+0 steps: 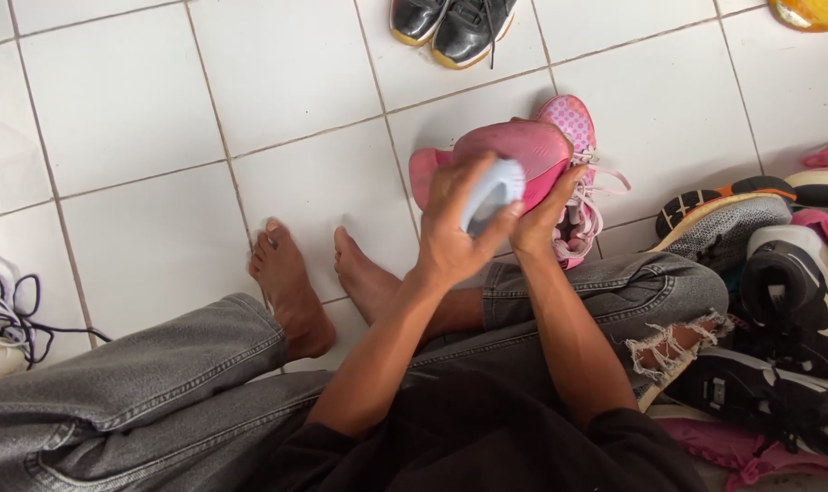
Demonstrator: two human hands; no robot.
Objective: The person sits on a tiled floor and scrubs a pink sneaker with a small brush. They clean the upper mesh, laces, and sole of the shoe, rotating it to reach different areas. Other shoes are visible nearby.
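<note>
I see my left hand wrapped around a pale blue oval brush, its fingers together on it, pressing it against the sole of a pink fabric sneaker. My right hand grips that sneaker from below, thumb up along its side. The sneaker is held sole-up above my lap, over the white tiled floor; its long axis runs roughly left to right, though I cannot tell which end is the toe. The brush's bristles are hidden against the sole. Just behind it lies a second pink sneaker with white laces, pointing away from me. A pile of grey, black and pink shoes sits at the right edge, cut off. Black shoes are cropped at the top edge.
</note>
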